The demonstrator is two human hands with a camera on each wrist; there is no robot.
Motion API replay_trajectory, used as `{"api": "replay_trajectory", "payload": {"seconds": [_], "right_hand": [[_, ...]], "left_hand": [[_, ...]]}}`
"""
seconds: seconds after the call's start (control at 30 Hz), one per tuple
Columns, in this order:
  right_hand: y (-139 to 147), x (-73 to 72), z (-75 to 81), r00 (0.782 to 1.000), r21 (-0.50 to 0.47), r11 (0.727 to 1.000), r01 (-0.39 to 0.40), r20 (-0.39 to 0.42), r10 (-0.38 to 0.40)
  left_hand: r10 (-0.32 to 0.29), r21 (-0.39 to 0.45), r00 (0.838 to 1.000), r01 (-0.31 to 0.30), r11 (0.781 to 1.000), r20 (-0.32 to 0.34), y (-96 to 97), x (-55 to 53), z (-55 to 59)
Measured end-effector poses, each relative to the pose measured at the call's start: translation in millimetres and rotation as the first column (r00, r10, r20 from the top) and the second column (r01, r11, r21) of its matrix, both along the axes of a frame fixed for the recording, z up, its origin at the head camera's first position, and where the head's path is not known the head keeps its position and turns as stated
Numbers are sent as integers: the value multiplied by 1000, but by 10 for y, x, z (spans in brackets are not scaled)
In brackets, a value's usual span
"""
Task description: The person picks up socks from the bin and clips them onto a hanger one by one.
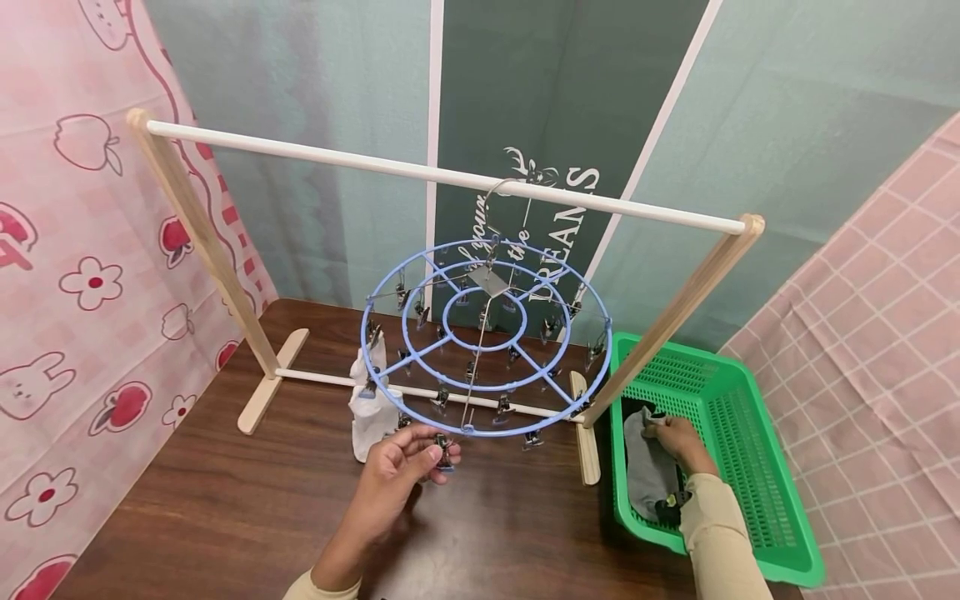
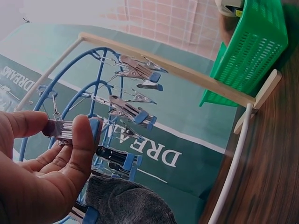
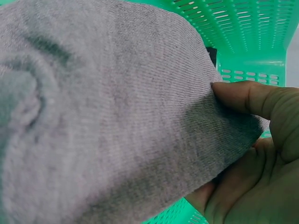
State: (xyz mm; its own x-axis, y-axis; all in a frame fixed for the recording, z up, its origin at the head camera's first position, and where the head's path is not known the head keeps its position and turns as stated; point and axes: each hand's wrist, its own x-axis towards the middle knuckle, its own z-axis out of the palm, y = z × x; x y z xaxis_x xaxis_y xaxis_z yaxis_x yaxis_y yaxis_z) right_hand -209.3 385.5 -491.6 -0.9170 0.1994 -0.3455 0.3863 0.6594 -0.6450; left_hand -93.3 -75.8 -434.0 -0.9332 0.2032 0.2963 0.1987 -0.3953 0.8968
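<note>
Near the front rim of the round blue clip hanger [image 1: 480, 432], my left hand [image 1: 393, 462] pinches a metal clip with blue tips [image 2: 63, 130] between thumb and fingers. The clip hangs from the ring by a small chain link. Over at the right, my right hand [image 1: 678, 442] grips a grey sock [image 3: 117, 107] by its edge between thumb and fingers. The sock is at the green basket [image 1: 795, 500], inside its walls in the head view. A pale sock [image 1: 371, 417] hangs from a clip on the hanger's left side.
The hanger hooks over the white top bar [image 1: 337, 161] of a wooden-legged rack standing on a brown table [image 1: 187, 500]. Several other clips dangle around the rings. The rack's right post [image 1: 675, 308] stands between the hanger and the basket. Dark cloth [image 1: 637, 407] lies in the basket.
</note>
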Motion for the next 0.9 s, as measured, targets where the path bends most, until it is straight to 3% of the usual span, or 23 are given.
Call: {"api": "replay_trajectory", "payload": {"seconds": [0.4,0.9], "right_hand": [[11,-2,-55,1000,-59,998,-30,-6,30],[-33,2,26,998,-25,998,-60,23,61]], "left_hand": [[15,10,1000,-16,1000,19,-69,-10,25],[29,42,1000,-29,999,5,-116,-4,59]]}}
